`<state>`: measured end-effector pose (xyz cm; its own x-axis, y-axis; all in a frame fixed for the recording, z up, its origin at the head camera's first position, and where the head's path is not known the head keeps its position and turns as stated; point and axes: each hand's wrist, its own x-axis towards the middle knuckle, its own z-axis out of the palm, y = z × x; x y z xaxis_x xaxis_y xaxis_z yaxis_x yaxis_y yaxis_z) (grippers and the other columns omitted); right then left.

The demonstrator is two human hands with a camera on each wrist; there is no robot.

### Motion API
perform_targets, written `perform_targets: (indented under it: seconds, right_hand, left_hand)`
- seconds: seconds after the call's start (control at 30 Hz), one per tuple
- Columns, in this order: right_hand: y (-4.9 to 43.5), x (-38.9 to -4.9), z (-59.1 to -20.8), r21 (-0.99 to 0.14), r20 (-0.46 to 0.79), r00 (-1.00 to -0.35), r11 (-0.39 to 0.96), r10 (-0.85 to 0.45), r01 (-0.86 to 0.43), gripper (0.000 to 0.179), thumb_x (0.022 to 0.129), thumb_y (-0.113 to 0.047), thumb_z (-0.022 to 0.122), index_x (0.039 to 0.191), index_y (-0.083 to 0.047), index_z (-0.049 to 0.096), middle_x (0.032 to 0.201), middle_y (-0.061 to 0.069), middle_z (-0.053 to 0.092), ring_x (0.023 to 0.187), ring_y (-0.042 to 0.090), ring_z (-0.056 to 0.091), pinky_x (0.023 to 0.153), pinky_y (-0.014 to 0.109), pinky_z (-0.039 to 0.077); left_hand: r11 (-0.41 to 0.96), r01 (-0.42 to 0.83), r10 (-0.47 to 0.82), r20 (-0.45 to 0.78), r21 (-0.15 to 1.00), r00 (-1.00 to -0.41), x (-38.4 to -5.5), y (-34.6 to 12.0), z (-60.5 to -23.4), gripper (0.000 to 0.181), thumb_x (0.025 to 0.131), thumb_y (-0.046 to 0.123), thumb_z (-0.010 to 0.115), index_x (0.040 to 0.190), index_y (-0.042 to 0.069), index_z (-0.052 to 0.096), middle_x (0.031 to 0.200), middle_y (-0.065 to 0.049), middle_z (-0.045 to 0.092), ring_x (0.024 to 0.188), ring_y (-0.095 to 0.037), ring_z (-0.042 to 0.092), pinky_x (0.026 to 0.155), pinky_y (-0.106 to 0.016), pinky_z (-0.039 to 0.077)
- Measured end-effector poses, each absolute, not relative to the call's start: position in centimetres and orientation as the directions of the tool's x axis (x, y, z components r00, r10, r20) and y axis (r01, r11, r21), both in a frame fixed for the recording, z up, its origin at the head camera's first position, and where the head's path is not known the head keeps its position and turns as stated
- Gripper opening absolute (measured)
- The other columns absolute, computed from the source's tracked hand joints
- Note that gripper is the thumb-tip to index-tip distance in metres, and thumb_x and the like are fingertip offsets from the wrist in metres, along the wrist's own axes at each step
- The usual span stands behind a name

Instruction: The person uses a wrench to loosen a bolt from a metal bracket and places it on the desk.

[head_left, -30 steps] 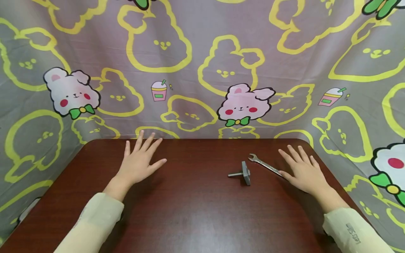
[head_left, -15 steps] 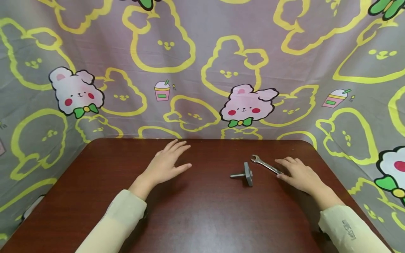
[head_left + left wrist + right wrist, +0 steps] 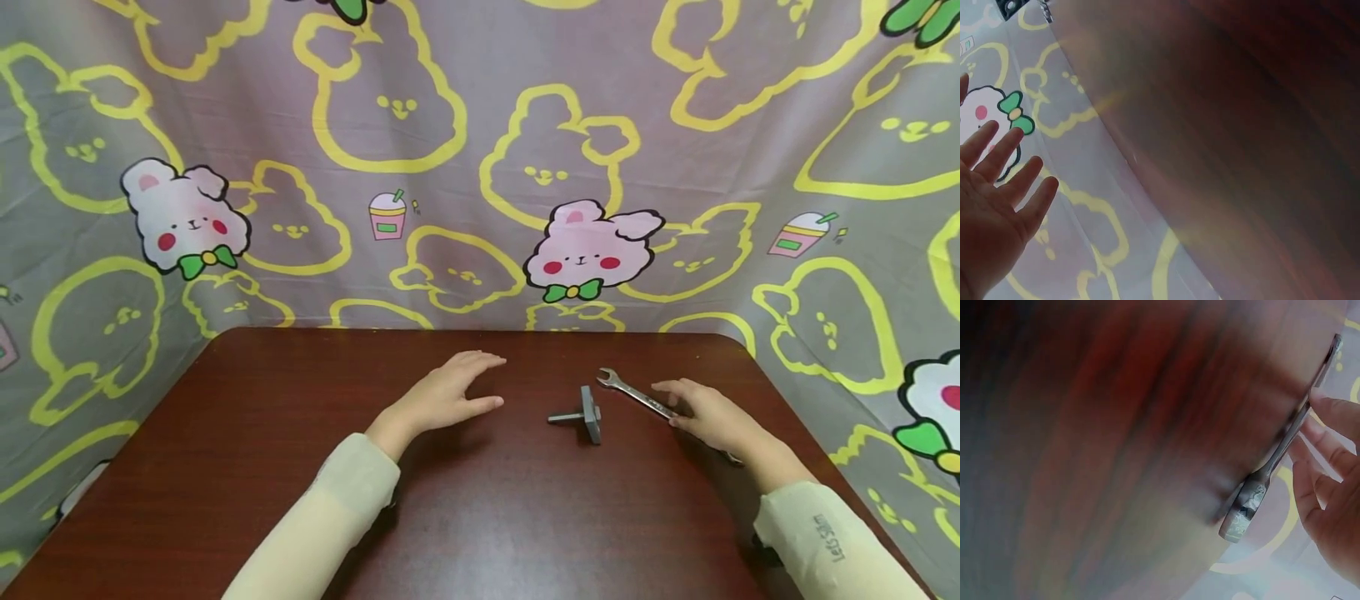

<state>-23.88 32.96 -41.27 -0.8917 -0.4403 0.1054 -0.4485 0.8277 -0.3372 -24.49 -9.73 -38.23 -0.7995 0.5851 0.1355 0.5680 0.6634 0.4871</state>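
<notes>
A silver combination wrench lies slanted on the table. My right hand is over it, thumb and index finger on either side of its shank. The right wrist view shows the thumb tip against the wrench, the other fingers bent close beside it. Left of the wrench, a small grey plate stands on edge, with a bolt through it pointing left. My left hand holds nothing, fingers extended toward the plate and apart from it. The plate's edge shows at the top of the left wrist view.
A dark reddish-brown table with rounded far corners carries these things. A cloth curtain printed with rabbit faces and yellow outlines hangs behind the table and along its sides.
My left hand has moved right, toward the plate and bolt, its fingers drawing together. My right hand has lowered and bent its fingers around the wrench. Plate and wrench look unmoved.
</notes>
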Motion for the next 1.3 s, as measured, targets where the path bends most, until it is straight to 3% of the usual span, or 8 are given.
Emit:
perform_targets:
  seconds: [0.23, 0.6, 0.97, 1.3]
  right_hand:
    - [32.9, -23.7, -41.3, -0.392, 0.104, -0.893, 0.808, -0.437, -0.441, 0.049, 0.081, 0.008, 0.069, 0.128, 0.002, 0.058, 0.09, 0.003, 0.056, 0.071, 0.005, 0.044, 0.061, 0.022, 0.039]
    - [32.8, -24.4, -41.5, -0.433, 0.037, -0.919, 0.823, -0.392, -0.368, 0.04, 0.081, 0.006, 0.066, 0.121, 0.007, 0.061, 0.085, 0.004, 0.058, 0.069, 0.009, 0.046, 0.058, 0.023, 0.039]
    - [33.0, -25.0, -41.7, -0.471, -0.002, -0.927, 0.818, -0.374, -0.329, 0.04, 0.079, 0.003, 0.069, 0.117, 0.009, 0.061, 0.077, 0.003, 0.056, 0.063, 0.009, 0.044, 0.054, 0.022, 0.037]
    - [33.1, -25.1, -41.8, -0.441, 0.006, -0.923, 0.827, -0.385, -0.348, 0.034, 0.079, 0.006, 0.063, 0.113, 0.003, 0.062, 0.071, -0.001, 0.053, 0.063, 0.01, 0.043, 0.058, 0.024, 0.035]
  left_hand:
    - [0.625, 0.539, 0.596, 0.101, 0.565, -0.797, -25.5, -7.3, -38.2, 0.064, 0.094, 0.042, 0.065, 0.149, 0.017, 0.044, 0.152, -0.001, 0.048, 0.143, -0.019, 0.041, 0.119, -0.04, 0.035]
    - [0.544, 0.47, 0.616, 0.049, 0.695, -0.786, -26.2, -4.0, -39.1, 0.07, 0.09, 0.039, 0.072, 0.149, 0.015, 0.043, 0.148, -0.003, 0.052, 0.14, -0.02, 0.045, 0.117, -0.04, 0.038]
    - [0.574, 0.443, 0.641, -0.042, 0.689, -0.766, -26.9, -0.1, -39.6, 0.08, 0.086, 0.043, 0.074, 0.152, 0.014, 0.039, 0.149, -0.005, 0.051, 0.139, -0.021, 0.047, 0.114, -0.036, 0.041]
    - [0.566, 0.423, 0.658, -0.078, 0.707, -0.749, -27.1, 1.4, -40.2, 0.081, 0.085, 0.04, 0.076, 0.152, 0.015, 0.038, 0.149, -0.006, 0.051, 0.138, -0.021, 0.048, 0.113, -0.036, 0.042]
